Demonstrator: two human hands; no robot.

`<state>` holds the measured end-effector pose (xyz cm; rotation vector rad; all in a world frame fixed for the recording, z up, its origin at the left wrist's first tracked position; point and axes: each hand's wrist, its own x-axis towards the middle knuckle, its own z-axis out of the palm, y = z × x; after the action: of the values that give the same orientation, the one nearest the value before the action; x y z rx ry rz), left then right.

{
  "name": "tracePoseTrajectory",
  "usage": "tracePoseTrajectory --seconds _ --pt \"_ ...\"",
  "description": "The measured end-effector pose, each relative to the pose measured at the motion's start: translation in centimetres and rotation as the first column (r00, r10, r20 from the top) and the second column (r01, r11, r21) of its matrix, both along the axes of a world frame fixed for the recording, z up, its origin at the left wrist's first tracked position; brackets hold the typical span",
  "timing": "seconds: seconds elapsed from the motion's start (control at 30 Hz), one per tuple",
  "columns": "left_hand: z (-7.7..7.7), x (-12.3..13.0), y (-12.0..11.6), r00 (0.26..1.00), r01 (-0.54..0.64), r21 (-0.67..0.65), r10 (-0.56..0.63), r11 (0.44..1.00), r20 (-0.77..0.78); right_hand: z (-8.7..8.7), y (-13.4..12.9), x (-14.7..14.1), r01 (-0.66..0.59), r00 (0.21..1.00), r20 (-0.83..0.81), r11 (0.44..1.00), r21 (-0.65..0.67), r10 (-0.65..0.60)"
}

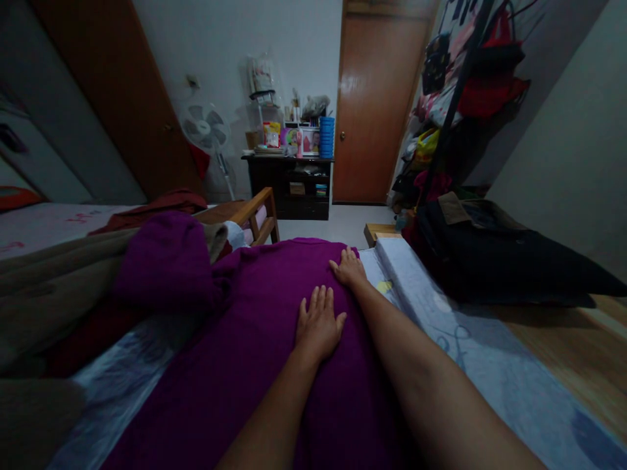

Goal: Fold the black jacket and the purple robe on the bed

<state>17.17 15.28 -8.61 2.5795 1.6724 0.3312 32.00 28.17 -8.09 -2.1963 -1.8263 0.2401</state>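
A large purple cloth (264, 313) lies spread over a bed with a pale blue patterned sheet (470, 346). My left hand (319, 324) rests flat on its middle, fingers apart and nothing held. Farther forward and to the right, my right hand (349, 266) lies palm down near the cloth's far right corner, also holding nothing. At the left, part of the purple cloth is bunched up over an olive-brown cloth (63, 281).
Dark folded clothes (494, 254) are piled at the right. Beyond the bed are a wooden chair (262, 219), a white fan (206, 127), a dark cabinet (289, 189) and a brown door (377, 104). Bags (494, 94) hang at the upper right.
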Motion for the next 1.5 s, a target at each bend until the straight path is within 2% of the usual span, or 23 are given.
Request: tracePoseTrajectory --seconds 0.13,0.3,0.57,0.77,1.0,1.17,1.27,1.33,1.37,1.5 --pt "-0.2 0.0 0.0 1.0 0.003 -0.002 -0.003 1.0 0.015 0.3 0.5 0.2 -0.021 1.0 -0.015 0.999 -0.039 0.021" --pt "-0.1 0.0 0.0 1.0 -0.007 -0.019 0.007 1.0 0.01 0.6 0.9 0.3 0.009 1.0 -0.009 0.996 -0.085 -0.01" --pt "0.3 0.1 -0.1 0.999 -0.003 -0.05 0.005 0.999 0.034 -0.2 1.4 0.5 0.032 0.998 0.051 0.999 0.004 -0.033" --pt "0.9 0.1 -0.2 1.0 -0.008 -0.071 0.01 0.997 0.018 0.0 2.1 0.9 0.027 0.999 0.022 0.997 -0.069 -0.026" --pt "0.6 0.1 -0.1 1.0 -0.002 -0.063 0.004 0.998 0.031 0.1 2.4 1.3 0.038 0.999 -0.001 0.99 -0.137 -0.039" --pt "0.5 0.1 0.0 0.999 -0.007 -0.068 0.009 0.998 0.041 0.2 1.7 1.4 0.031 0.999 -0.026 0.997 -0.068 -0.033" --pt "0.6 0.1 0.0 0.999 -0.004 -0.08 0.007 0.997 0.047 0.6 0.6 0.9 0.07 0.996 0.042 0.991 0.118 -0.075" --pt "0.6 0.1 0.0 0.999 -0.003 -0.08 0.007 0.997 0.05 1.1 -0.3 0.4 0.033 0.992 0.109 0.972 0.234 -0.06" --pt "0.6 0.1 0.0 0.999 -0.005 -0.078 0.009 0.997 0.051 1.3 -0.7 0.2 -0.009 0.99 0.136 0.97 0.244 -0.025" --pt "0.4 0.1 0.1 0.998 -0.006 -0.063 0.01 0.998 0.057 1.8 -2.2 -0.3 -0.168 0.976 0.152 0.982 0.088 0.153"
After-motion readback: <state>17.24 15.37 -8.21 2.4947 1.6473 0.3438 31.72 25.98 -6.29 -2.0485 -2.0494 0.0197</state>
